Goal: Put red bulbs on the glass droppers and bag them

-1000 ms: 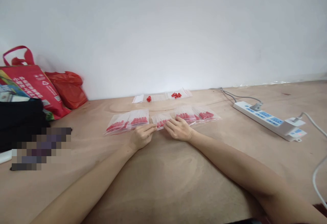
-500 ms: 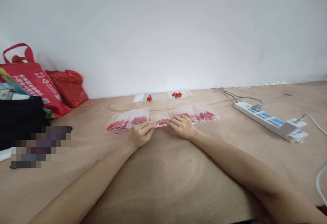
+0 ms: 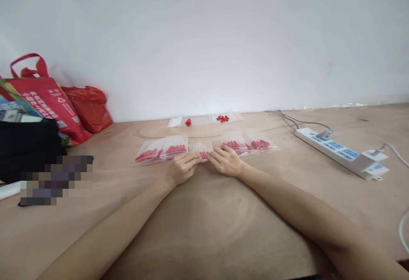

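A small clear zip bag (image 3: 200, 147) with red pieces in it lies in the middle, its near edge between my hands. My left hand (image 3: 182, 168) is closed on that edge from the left, fingers pressed together. From the right, my right hand (image 3: 227, 162) pinches the same edge, fingers bent over it. The fingers hide part of the bag and its contents. To the left lie filled zip bags (image 3: 174, 143) of red, tube-like pieces. More filled bags (image 3: 260, 141) are at the right, partly behind my right hand.
Farther back, loose red pieces (image 3: 223, 118) and flat clear bags (image 3: 203, 120) lie near the wall. A white power strip (image 3: 335, 148) with cables is at the right. Red shopping bags (image 3: 47, 101), black cloth (image 3: 28, 148) and a blurred-out object (image 3: 57, 180) are at the left.
My left hand has slid slightly right along the bag's near edge, closer to my right hand. The whole view has shifted a little; the other bags stay in place.
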`<state>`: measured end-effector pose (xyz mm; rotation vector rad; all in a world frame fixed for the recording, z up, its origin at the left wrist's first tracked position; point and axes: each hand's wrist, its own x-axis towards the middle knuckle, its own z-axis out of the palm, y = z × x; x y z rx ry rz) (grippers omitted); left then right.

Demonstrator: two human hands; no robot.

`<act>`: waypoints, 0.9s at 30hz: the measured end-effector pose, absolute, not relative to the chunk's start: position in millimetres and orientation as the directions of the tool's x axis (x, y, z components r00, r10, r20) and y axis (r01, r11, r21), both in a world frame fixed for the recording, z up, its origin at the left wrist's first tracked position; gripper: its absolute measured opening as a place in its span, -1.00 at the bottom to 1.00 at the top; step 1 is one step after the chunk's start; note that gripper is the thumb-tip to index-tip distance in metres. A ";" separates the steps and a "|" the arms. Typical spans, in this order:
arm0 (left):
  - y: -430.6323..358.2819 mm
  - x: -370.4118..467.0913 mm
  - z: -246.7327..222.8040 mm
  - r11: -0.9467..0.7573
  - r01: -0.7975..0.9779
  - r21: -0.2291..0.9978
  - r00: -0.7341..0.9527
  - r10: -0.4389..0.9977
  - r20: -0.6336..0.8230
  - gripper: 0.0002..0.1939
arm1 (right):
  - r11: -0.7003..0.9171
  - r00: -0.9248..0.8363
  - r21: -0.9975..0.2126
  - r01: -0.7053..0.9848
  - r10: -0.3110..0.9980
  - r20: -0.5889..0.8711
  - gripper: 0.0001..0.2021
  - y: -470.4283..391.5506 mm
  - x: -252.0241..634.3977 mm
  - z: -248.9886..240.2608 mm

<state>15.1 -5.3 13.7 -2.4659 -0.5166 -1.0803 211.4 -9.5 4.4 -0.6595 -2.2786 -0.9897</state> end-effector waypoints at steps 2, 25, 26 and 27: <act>-5.8 14.8 14.3 -0.855 0.477 -0.201 0.632 0.175 0.755 -0.83 | 0.593 -0.713 0.490 0.639 0.219 0.666 -0.74 -10.4 216.1 4.6; 14.8 14.2 0.9 -0.790 0.606 0.090 0.680 0.574 0.457 -0.66 | 0.521 -0.361 -0.054 0.852 0.657 0.662 -0.77 -13.3 283.1 -5.4; 17.6 15.8 1.2 -0.784 0.615 0.082 0.680 0.580 0.448 -0.65 | 0.510 -0.341 -0.070 0.857 0.664 0.665 -0.77 -13.6 287.1 -6.7; 20.5 17.9 1.7 -0.779 0.622 0.074 0.680 0.585 0.442 -0.66 | 0.507 -0.331 -0.081 0.858 0.667 0.667 -0.78 -13.6 289.6 -7.8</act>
